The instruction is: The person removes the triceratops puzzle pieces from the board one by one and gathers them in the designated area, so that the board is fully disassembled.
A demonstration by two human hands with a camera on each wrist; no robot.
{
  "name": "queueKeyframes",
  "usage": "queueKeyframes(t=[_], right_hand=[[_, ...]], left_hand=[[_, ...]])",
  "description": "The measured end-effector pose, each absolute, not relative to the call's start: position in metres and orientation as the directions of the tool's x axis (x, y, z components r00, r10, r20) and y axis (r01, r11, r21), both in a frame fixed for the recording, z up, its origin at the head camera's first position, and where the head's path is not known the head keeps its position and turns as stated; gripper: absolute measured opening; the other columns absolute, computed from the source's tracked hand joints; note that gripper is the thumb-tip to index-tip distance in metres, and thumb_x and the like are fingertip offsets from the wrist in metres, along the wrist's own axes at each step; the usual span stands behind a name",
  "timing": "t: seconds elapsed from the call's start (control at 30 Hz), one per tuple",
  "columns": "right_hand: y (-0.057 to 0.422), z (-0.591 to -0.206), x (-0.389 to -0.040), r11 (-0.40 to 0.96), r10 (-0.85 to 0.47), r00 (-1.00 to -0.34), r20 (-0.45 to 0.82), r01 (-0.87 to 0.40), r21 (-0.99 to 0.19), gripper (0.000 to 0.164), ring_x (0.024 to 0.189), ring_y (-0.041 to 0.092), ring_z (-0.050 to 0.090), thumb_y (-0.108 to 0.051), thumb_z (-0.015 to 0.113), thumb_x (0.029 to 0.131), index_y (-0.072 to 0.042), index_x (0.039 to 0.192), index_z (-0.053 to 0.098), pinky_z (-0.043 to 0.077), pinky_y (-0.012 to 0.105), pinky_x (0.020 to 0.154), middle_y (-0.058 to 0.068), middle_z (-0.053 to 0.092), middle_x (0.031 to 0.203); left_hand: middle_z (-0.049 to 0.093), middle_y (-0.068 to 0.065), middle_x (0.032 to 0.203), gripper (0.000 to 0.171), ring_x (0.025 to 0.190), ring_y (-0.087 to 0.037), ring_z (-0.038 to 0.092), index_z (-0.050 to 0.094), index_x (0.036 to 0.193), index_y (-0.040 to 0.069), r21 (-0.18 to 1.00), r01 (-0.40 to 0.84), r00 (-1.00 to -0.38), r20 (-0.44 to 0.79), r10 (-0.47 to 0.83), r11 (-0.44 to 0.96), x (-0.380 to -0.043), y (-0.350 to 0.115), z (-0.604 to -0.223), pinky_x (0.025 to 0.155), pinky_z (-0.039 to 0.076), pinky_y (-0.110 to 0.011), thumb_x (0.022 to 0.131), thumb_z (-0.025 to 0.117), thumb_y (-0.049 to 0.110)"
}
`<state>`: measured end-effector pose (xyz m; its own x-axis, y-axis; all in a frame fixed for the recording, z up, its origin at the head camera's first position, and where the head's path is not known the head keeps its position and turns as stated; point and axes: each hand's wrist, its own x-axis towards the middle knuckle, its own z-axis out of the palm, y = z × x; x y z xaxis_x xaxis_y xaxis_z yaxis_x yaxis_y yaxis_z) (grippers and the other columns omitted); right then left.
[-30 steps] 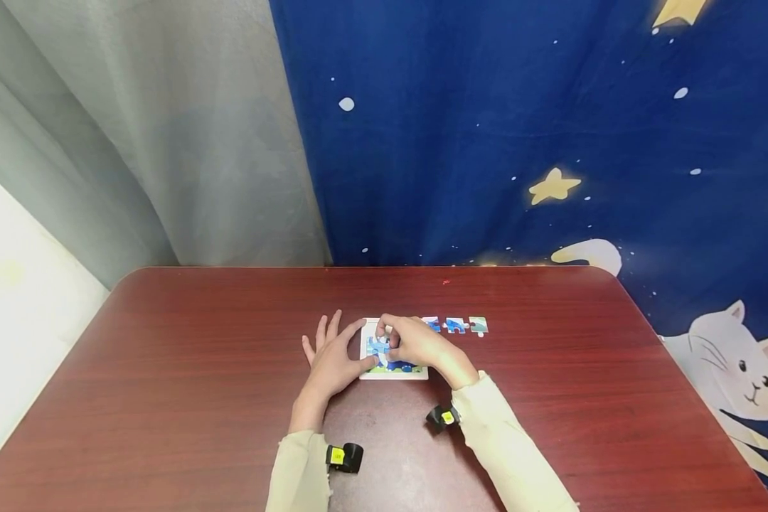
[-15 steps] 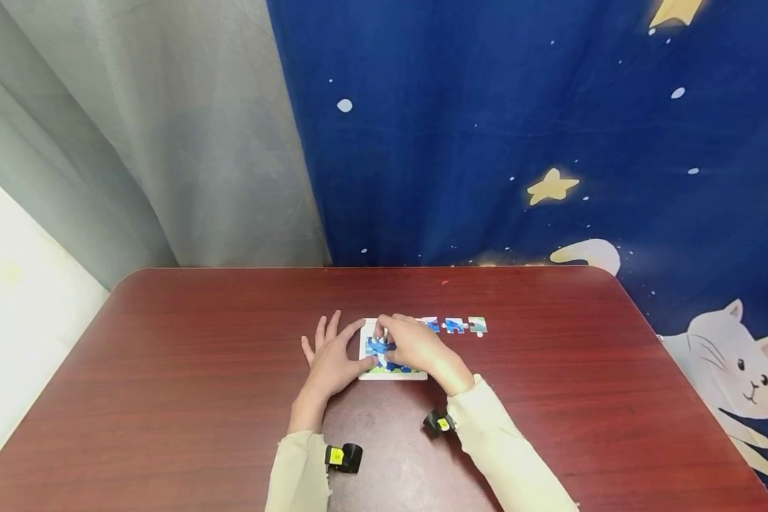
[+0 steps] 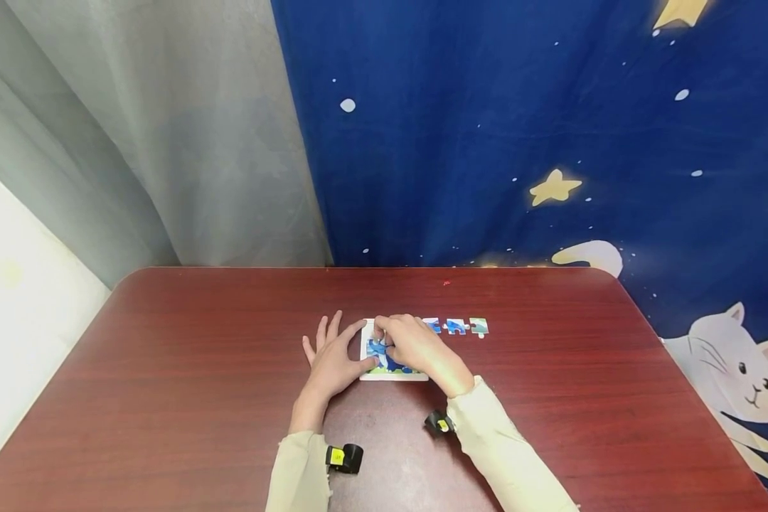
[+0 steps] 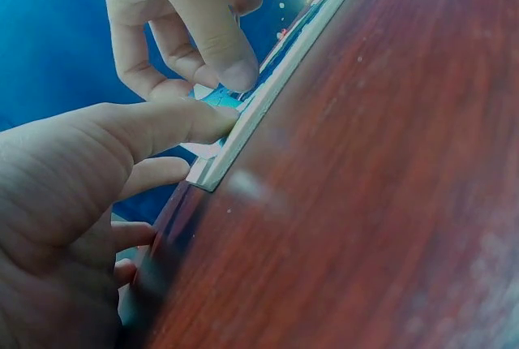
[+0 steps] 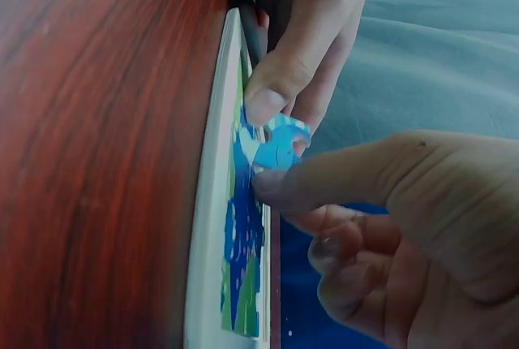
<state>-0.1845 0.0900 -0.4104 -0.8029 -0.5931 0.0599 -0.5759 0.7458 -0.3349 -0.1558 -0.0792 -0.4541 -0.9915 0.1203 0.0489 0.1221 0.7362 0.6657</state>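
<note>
A small jigsaw puzzle in a white frame (image 3: 393, 377) lies on the table, its blue and green picture partly covered by both hands. My left hand (image 3: 335, 364) rests at the frame's left side, fingers spread, with the thumb pressing on the picture and the index fingertip at the upper left corner. From the right, my right hand (image 3: 419, 348) reaches over the frame. Its thumb and index finger pinch a light blue puzzle piece (image 5: 280, 144), which stands tilted against the picture in the right wrist view, close to the left thumb. The space under the right palm is hidden.
Loose puzzle pieces lie in a row right of the frame: one partly behind the right hand (image 3: 432, 324), a blue piece (image 3: 456, 326) and a pale green piece (image 3: 478, 326). A tiny red bit (image 3: 446, 283) lies near the table's far edge, before the curtains (image 3: 422, 142).
The right hand has shifted slightly, its wrist a little left and lower, and the pinched piece shows less above the picture. The left hand and loose pieces have stayed put.
</note>
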Motion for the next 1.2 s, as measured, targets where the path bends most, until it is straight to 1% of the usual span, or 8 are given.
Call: queueKeyframes(t=[0.17,0.43,0.53,0.63,0.83,0.93,1.07,1.2], right_hand=[[0.092,-0.409,-0.185,0.725,-0.616,-0.783,0.087,-0.607,-0.325,0.020,0.066,0.009,0.053,-0.003,0.069,0.078,-0.015,0.092,0.061,0.044,0.023,0.059,-0.004,0.060,0.077],[0.094,-0.410,-0.185,0.734,-0.605,-0.791,0.096,-0.600,-0.318,0.022,0.072,0.007,0.058,-0.007,0.071,0.078,-0.014,0.098,0.065,0.048,0.024,0.063,-0.004,0.063,0.084],[0.095,-0.409,-0.186,0.728,-0.607,-0.787,0.112,-0.606,-0.321,0.021,0.074,0.008,0.059,-0.009,0.071,0.078,-0.014,0.098,0.065,0.049,0.024,0.066,-0.003,0.063,0.085],[0.101,-0.404,-0.189,0.717,-0.594,-0.792,0.140,-0.600,-0.355,0.020,0.075,0.011,0.059,-0.009,0.071,0.078,-0.013,0.096,0.065,0.049,0.027,0.066,-0.003,0.063,0.084],[0.126,-0.390,-0.198,0.720,-0.515,-0.829,0.218,-0.556,-0.416,0.020,0.072,0.016,0.058,-0.005,0.069,0.075,-0.012,0.094,0.067,0.046,0.030,0.066,-0.002,0.062,0.079],[0.143,-0.386,-0.202,0.726,-0.476,-0.849,0.229,-0.527,-0.443,0.019,0.069,0.015,0.055,-0.003,0.068,0.074,-0.011,0.092,0.067,0.044,0.029,0.064,-0.003,0.061,0.075],[0.162,-0.383,-0.204,0.728,-0.444,-0.874,0.196,-0.479,-0.490,0.017,0.064,0.012,0.051,-0.001,0.068,0.073,-0.009,0.088,0.066,0.042,0.028,0.061,-0.005,0.058,0.070],[0.178,-0.383,-0.202,0.731,-0.424,-0.895,0.141,-0.430,-0.530,0.017,0.061,0.012,0.051,0.001,0.068,0.072,-0.009,0.086,0.066,0.042,0.028,0.058,-0.004,0.058,0.068]], left_hand=[[0.020,-0.018,0.150,0.069,0.138,-0.037,0.003,0.051,0.134,0.019,0.665,0.126,-0.991,0.052,0.122,0.736,-0.156,-0.079,-0.454,0.098,-0.008,-0.065,0.072,0.077,0.034],[0.020,-0.018,0.151,0.070,0.138,-0.037,0.002,0.051,0.135,0.019,0.664,0.123,-0.991,0.047,0.124,0.737,-0.156,-0.079,-0.452,0.098,-0.009,-0.066,0.072,0.076,0.035],[0.020,-0.018,0.151,0.069,0.138,-0.037,0.002,0.051,0.134,0.018,0.664,0.123,-0.991,0.047,0.123,0.738,-0.156,-0.080,-0.451,0.098,-0.009,-0.066,0.072,0.076,0.035],[0.019,-0.018,0.151,0.070,0.138,-0.037,0.002,0.051,0.135,0.018,0.660,0.123,-0.991,0.045,0.124,0.741,-0.156,-0.082,-0.451,0.098,-0.009,-0.065,0.072,0.076,0.036],[0.019,-0.018,0.151,0.070,0.138,-0.038,0.001,0.050,0.136,0.019,0.659,0.131,-0.990,0.044,0.135,0.741,-0.156,-0.085,-0.450,0.098,-0.010,-0.065,0.073,0.075,0.035],[0.018,-0.019,0.151,0.071,0.138,-0.038,0.000,0.049,0.136,0.018,0.667,0.141,-0.988,0.048,0.147,0.732,-0.155,-0.086,-0.450,0.098,-0.011,-0.065,0.073,0.075,0.035],[0.017,-0.019,0.151,0.071,0.139,-0.038,-0.001,0.049,0.137,0.018,0.678,0.145,-0.987,0.046,0.155,0.721,-0.154,-0.086,-0.449,0.098,-0.012,-0.065,0.074,0.075,0.034],[0.017,-0.019,0.151,0.070,0.139,-0.038,0.000,0.049,0.137,0.018,0.678,0.138,-0.988,0.039,0.153,0.722,-0.153,-0.084,-0.451,0.098,-0.011,-0.065,0.074,0.074,0.034]])
